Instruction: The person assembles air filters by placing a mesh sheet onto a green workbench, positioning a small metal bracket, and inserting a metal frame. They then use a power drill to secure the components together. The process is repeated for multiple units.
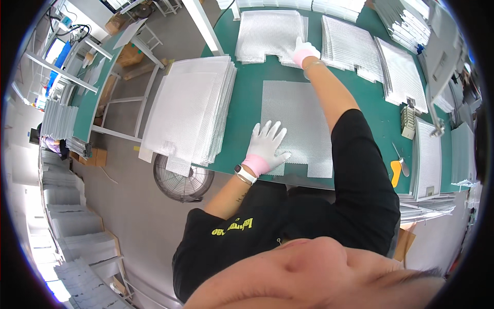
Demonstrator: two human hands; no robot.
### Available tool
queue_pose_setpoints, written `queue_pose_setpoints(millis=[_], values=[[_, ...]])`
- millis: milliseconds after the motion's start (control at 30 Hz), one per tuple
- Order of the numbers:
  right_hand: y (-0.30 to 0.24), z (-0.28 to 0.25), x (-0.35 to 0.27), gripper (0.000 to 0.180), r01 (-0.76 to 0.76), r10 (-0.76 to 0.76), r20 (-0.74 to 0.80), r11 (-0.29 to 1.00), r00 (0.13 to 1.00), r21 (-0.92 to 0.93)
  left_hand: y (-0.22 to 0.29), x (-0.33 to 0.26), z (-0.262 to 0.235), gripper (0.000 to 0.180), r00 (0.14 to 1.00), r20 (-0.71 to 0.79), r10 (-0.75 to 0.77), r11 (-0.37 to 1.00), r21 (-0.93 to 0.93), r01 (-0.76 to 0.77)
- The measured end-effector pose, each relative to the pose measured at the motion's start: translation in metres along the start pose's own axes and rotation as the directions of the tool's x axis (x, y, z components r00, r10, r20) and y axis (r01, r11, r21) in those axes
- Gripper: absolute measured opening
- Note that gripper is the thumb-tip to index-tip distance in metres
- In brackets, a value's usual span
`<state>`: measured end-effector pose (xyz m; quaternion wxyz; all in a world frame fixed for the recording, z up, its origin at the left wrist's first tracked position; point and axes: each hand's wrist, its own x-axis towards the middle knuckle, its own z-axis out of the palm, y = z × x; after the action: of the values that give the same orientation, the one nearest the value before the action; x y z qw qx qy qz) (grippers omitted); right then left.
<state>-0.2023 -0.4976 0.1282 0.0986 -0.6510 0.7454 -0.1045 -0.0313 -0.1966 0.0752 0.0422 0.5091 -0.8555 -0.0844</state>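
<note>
A silvery mesh sheet with a notch in its near edge lies flat on the green table in front of me. My left hand, in a white glove with a pink cuff, rests on the sheet's near left part, fingers spread. Gloved the same way, my right hand reaches to the right near corner of a far stack of mesh sheets. One of its fingers stretches out over that stack; the others show only in part, and I see nothing held.
A tall stack of mesh sheets overhangs the table's left edge, above a floor fan. More stacks stand at the back right. A yellow-handled tool and a block-shaped holder lie on the right.
</note>
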Motion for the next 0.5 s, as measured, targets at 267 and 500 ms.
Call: queue_pose_setpoints(millis=[267,500], values=[[-0.037,-0.024,0.009,0.063,0.015,-0.021,-0.161,0.999,0.987,-0.039,-0.004,-0.004,0.002,0.076,0.999,-0.042,-0.022,0.999,-0.03,0.021],[-0.028,-0.001,0.001,0.063,0.032,-0.075,-0.121,0.945,0.99,-0.327,-0.005,-0.001,0.006,0.076,0.995,-0.097,-0.003,0.999,-0.033,0.0]])
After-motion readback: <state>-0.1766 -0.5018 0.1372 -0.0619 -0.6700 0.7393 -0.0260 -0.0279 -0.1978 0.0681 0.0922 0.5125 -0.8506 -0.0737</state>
